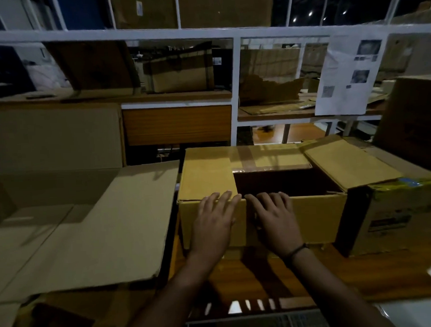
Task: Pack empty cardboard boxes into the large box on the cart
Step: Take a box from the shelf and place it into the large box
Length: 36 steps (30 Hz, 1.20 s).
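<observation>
Two hands rest side by side, palms flat against the near wall of an open cardboard box (315, 220) that stands on the wooden table (362, 275). The left hand (215, 220) and right hand (273, 217) hold nothing. Their fingers are straight and slightly spread, with the tips reaching the box's top edge. A dark band (296, 250) circles the right wrist. At left lies a large carton (89, 230) with spread flaps, possibly the big box, though the light is too dim to be sure.
</observation>
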Available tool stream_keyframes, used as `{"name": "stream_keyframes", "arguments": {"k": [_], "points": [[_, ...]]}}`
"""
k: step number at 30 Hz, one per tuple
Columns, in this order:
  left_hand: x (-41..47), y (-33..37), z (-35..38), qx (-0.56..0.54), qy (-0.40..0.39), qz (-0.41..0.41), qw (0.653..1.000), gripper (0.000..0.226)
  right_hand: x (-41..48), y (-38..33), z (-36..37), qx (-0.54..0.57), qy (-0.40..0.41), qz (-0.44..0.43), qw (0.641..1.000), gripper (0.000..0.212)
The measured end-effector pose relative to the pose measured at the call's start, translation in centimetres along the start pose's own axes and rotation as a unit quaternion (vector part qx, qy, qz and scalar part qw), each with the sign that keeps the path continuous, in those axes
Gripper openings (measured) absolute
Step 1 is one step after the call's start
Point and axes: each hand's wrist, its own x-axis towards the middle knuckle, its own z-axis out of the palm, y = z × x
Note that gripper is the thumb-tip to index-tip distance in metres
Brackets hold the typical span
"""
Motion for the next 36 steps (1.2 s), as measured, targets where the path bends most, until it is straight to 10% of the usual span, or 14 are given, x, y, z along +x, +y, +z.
{"name": "stream_keyframes", "arguments": {"k": [27, 36], "points": [[-4.2, -0.8, -2.0, -0.068, 0.129, 0.013, 0.989, 0.047, -0.6, -0.8, -4.5, 0.143, -0.075, -0.022, 0.987, 0.041], [-2.2, -1.4, -6.6, 0.047, -0.003, -0.193, 0.98, 0.08, 5.2, -5.8, -3.6, 0.297, -0.08, -0.074, 0.949, 0.033]]}}
